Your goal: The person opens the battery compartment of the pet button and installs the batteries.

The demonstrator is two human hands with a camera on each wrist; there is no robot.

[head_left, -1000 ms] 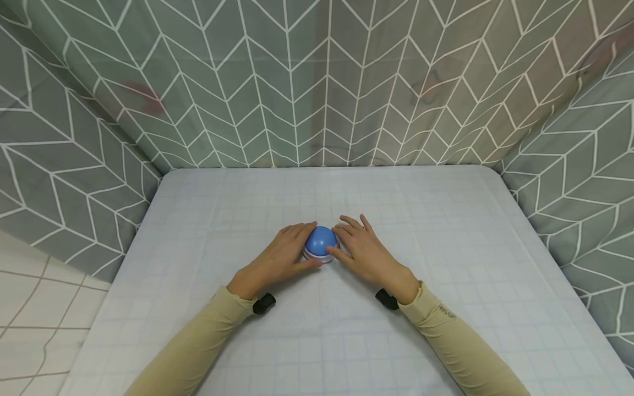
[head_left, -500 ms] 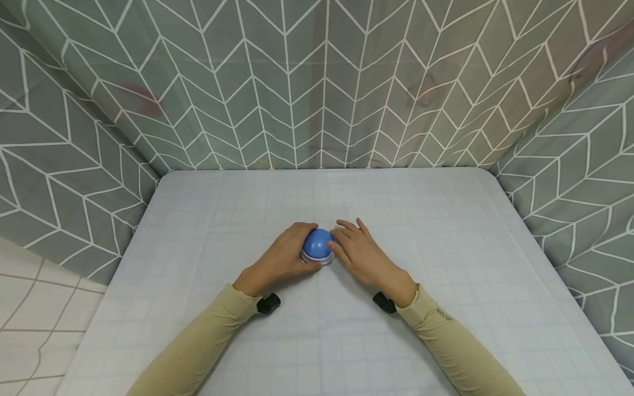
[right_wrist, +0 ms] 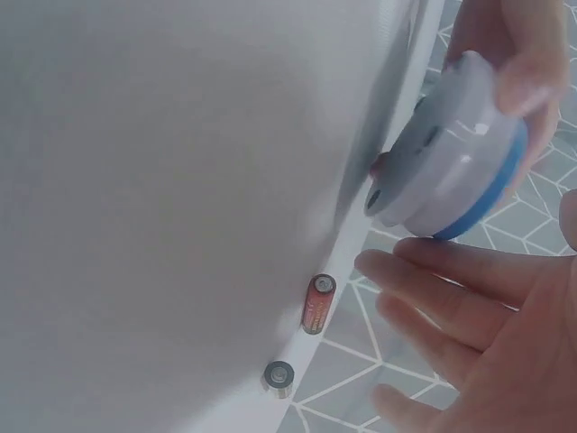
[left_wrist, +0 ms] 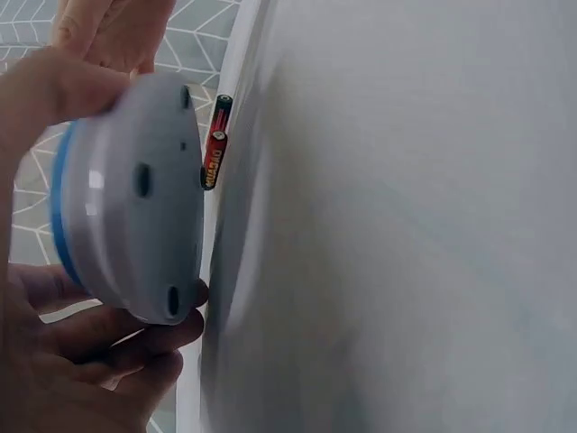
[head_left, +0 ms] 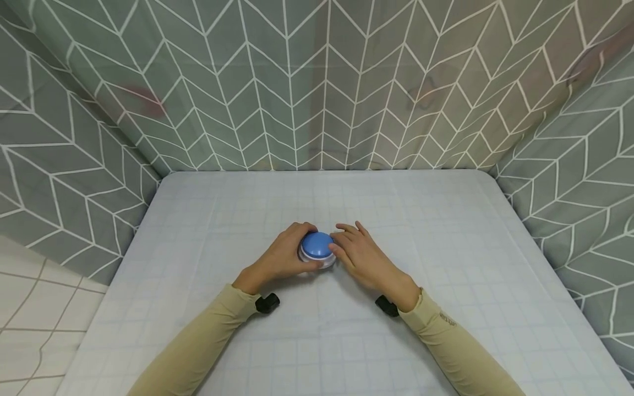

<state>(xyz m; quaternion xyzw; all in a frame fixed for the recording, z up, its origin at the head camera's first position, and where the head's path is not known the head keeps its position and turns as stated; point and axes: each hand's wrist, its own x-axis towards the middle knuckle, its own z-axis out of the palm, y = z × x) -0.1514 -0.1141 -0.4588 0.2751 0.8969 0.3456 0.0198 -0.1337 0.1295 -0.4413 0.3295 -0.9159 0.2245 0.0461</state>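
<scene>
First, nearest the camera, two long tan sleeves (head_left: 188, 346), stretching in from the lower edge of the head view over a white, faintly gridded desk (head_left: 322, 352). At each cuff, on the inner side of the wrist, a small black unit (head_left: 267, 303). Ahead of the cuffs, around the middle of the desk, a round device (head_left: 318, 245) with a glossy blue dome and a pale base, held in the left hand (head_left: 281, 254), thumb on the near side and fingers curled round the far side. Tipped, with dark spots on the underside showing to the left wrist camera. Just beside the blue dome, the right hand (head_left: 365, 258), fingers extended and loosely spread. Impossible to tell touching from near-touching at the tips. Close to that hand, on the desk in the right wrist view, a red battery (right_wrist: 318, 305) and, a little apart, a second battery (right_wrist: 279, 379), silvery end toward the lens. Farther off, past the desk's rounded corners, a grey-green curtain (head_left: 317, 82) with white chevron lines. At far left, pale floor tiles (head_left: 39, 319).
</scene>
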